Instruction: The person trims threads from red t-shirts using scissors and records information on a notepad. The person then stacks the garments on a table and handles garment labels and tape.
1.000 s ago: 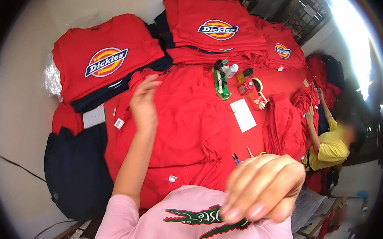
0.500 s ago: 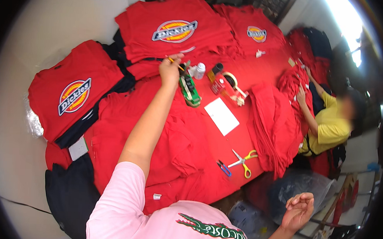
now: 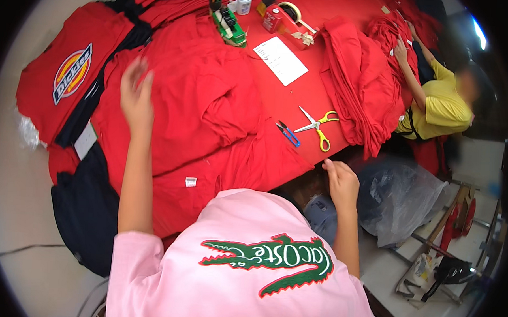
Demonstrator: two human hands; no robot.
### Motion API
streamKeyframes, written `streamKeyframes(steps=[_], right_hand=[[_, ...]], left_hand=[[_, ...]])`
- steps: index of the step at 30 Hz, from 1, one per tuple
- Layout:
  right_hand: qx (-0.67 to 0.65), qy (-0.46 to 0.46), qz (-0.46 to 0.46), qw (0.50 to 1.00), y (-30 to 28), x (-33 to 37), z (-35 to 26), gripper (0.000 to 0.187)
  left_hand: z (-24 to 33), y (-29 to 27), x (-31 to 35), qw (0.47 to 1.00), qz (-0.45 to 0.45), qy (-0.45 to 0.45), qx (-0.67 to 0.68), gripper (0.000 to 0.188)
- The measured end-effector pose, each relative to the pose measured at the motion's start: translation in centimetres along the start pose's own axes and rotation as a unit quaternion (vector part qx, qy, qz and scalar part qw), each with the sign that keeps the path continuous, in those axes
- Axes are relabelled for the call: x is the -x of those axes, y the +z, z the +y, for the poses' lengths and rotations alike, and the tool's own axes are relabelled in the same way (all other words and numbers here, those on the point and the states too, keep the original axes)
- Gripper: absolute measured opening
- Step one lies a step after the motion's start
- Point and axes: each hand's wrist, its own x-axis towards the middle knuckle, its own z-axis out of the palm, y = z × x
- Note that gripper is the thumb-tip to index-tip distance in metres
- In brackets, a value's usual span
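The person wears a soft pink shirt (image 3: pixel 175 285) with a green crocodile patch (image 3: pixel 295 263), edged in red. The right hand (image 3: pixel 342 185) is at the near edge of the table (image 3: pixel 302 101), fingers curled in and narrow; whether it holds a small item cannot be told. Beside its forearm is a crumpled, translucent plastic bag (image 3: pixel 399 201); the rounded grey object (image 3: pixel 321 213) behind that forearm is partly covered and cannot be identified.

The left hand (image 3: pixel 136 97) is above the red garments (image 3: pixel 210 111), fingers loosely bent and apart, with no object visible in it. Motion blur obscures its fingertips; contact with the cloth cannot be confirmed. The garments lie in a loose, wrinkled heap on the left half of the table. A small white label (image 3: pixel 191 182) shows at their near side.

The scissors (image 3: pixel 319 127), with metal blades spread and looped yellow handles, lie just past the right hand. Blue snips (image 3: pixel 288 134) lie beside them. Farther off are a flat white sheet (image 3: pixel 281 60), a long folded red stack (image 3: pixel 356 86), a green tape dispenser (image 3: pixel 228 26) and a white bottle (image 3: pixel 244 3). A co-worker in a yellow shirt (image 3: pixel 443 104) is at the far right, the head blurred. The farthest cloth piles are cut off at the upper rim.
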Motion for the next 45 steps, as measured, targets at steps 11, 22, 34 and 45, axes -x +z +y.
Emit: streamKeyframes(steps=[11,22,34,45], right_hand=[[-0.045,-0.273,-0.249,0.928,11.1,-5.5,-4.7,0.028],[-0.120,-0.491,-0.351,0.788,8.0,-2.6,-5.6,0.019],[0.008,-0.280,-0.311,0.908,3.1,-3.4,10.9,0.016],[-0.113,0.012,-0.500,0.859,11.5,2.0,8.3,0.036]], left_hand=[[5.0,-15.6,40.0,0.911,0.229,-0.312,-0.144,0.017],[5.8,-2.0,36.0,0.853,0.050,-0.159,-0.495,0.049],[4.9,-12.5,59.9,0.785,0.498,-0.331,-0.160,0.019],[5.6,-6.6,46.2,0.862,0.180,-0.195,-0.432,0.043]])
